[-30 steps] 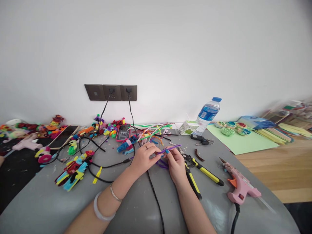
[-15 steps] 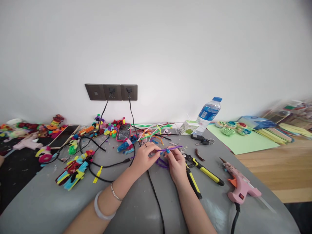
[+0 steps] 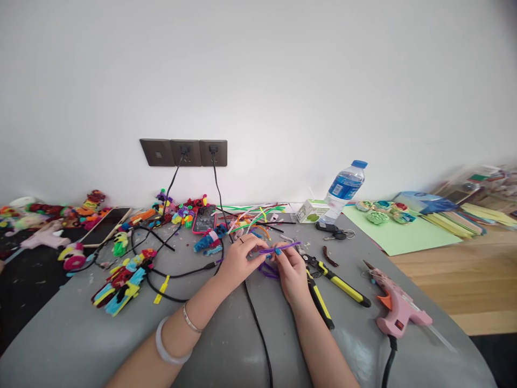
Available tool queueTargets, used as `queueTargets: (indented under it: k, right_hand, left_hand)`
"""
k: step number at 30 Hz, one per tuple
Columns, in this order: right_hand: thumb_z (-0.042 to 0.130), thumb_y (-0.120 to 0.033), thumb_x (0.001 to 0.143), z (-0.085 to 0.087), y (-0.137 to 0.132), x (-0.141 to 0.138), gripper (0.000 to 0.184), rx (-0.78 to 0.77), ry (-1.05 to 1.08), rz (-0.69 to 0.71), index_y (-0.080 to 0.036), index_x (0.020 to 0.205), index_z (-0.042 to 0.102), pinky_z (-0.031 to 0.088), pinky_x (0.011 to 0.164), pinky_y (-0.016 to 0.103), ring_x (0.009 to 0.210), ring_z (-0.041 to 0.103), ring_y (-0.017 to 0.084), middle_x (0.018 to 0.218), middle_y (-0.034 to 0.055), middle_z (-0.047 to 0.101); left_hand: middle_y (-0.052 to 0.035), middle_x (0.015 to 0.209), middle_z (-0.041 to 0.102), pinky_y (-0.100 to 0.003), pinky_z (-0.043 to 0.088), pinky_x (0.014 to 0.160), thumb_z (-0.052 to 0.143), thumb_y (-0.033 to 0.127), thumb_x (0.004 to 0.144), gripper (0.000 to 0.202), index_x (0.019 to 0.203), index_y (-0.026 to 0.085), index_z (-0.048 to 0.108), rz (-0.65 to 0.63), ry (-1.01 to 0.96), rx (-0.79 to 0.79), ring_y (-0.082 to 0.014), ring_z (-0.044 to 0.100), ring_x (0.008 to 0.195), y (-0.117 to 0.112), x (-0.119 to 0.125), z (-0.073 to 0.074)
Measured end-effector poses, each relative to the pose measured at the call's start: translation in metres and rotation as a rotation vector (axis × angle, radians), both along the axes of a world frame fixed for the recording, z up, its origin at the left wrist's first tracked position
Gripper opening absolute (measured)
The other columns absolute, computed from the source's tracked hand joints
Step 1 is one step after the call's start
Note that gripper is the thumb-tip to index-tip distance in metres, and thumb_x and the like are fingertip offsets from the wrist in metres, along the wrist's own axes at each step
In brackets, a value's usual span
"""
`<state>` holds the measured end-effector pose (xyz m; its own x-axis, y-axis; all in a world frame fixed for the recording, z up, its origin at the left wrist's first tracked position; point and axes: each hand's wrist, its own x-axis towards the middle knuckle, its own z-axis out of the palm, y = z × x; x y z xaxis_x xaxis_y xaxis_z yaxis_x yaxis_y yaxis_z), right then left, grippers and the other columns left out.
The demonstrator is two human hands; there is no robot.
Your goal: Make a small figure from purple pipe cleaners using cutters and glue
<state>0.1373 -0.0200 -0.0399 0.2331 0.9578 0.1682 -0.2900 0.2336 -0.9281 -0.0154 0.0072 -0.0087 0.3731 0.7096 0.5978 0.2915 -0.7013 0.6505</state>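
A purple pipe cleaner [image 3: 288, 246] is pinched between the fingertips of both my hands, above the middle of the grey table [image 3: 218, 339]. My left hand [image 3: 240, 261] is closed on its left part, thumb against fingers. Closed on the right part is my right hand [image 3: 291, 269], and the free end sticks out past its fingers. More purple pipe cleaner [image 3: 269, 271] shows in loops just below, between the hands; whether it joins the held piece I cannot tell. Yellow-and-black pliers [image 3: 343, 285] lie open beside my right hand.
A pink glue gun [image 3: 398, 310] lies at the right with its cord. Behind my hands are loose pipe cleaners [image 3: 258, 215], a juice carton [image 3: 313, 210], a tilted water bottle [image 3: 345, 188] and keys [image 3: 343, 234]. Black cables [image 3: 258, 323] cross the table; colourful pipe-cleaner figures [image 3: 121, 283] lie left.
Little differs. The fingers have shifted slightly on the purple pipe cleaner, and more of it shows between the two hands. The whole view has moved a touch.
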Motion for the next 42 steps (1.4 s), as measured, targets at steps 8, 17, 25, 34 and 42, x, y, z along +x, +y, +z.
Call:
queueTargets:
  k: [8,17,25,34,42]
  right_hand:
    - [0.077,-0.044,0.074,0.000,0.001,0.000,0.026,0.002,0.026,0.031,-0.021,0.080,0.067,0.043,0.064,0.027,0.066,0.051,0.013,0.084,0.0011,0.061]
    - [0.074,-0.042,0.079,0.002,-0.001,0.000,0.023,0.052,0.030,0.111,-0.021,0.078,0.064,0.041,0.064,0.026,0.066,0.049,0.012,0.080,-0.0007,0.055]
    - [0.072,-0.044,0.080,0.003,-0.001,0.001,0.025,0.076,-0.010,0.154,-0.021,0.078,0.063,0.041,0.063,0.027,0.065,0.049,0.014,0.076,-0.0005,0.054]
    - [0.073,-0.044,0.080,0.000,0.000,0.002,0.025,0.068,-0.009,0.177,-0.021,0.079,0.064,0.042,0.064,0.027,0.065,0.049,0.013,0.078,-0.0001,0.056]
    - [0.072,-0.044,0.081,0.000,-0.002,0.001,0.024,0.070,-0.027,0.163,-0.021,0.081,0.065,0.042,0.063,0.027,0.064,0.050,0.013,0.077,-0.0005,0.056]
  left_hand:
    - [-0.0035,0.086,0.068,-0.024,0.048,0.066,0.061,0.014,0.085,0.008,0.091,0.018,0.066,-0.019,-0.079,-0.099,-0.0154,0.062,0.078,0.000,0.004,-0.001]
    - [-0.0054,0.088,0.069,-0.023,0.047,0.065,0.065,0.016,0.084,0.009,0.091,0.017,0.071,-0.107,-0.198,-0.206,-0.0162,0.063,0.082,0.001,0.005,0.001]
    - [-0.0060,0.085,0.068,-0.024,0.047,0.067,0.069,0.018,0.083,0.006,0.087,0.017,0.073,-0.138,-0.213,-0.213,-0.0168,0.062,0.082,0.001,0.003,0.004]
    - [-0.0049,0.081,0.063,-0.025,0.045,0.067,0.068,0.023,0.083,0.008,0.083,0.015,0.068,-0.148,-0.212,-0.256,-0.0159,0.058,0.077,0.000,0.003,0.007]
    - [-0.0049,0.081,0.063,-0.026,0.046,0.068,0.068,0.027,0.084,0.012,0.082,0.016,0.067,-0.150,-0.223,-0.264,-0.0163,0.059,0.077,0.000,0.002,0.008]
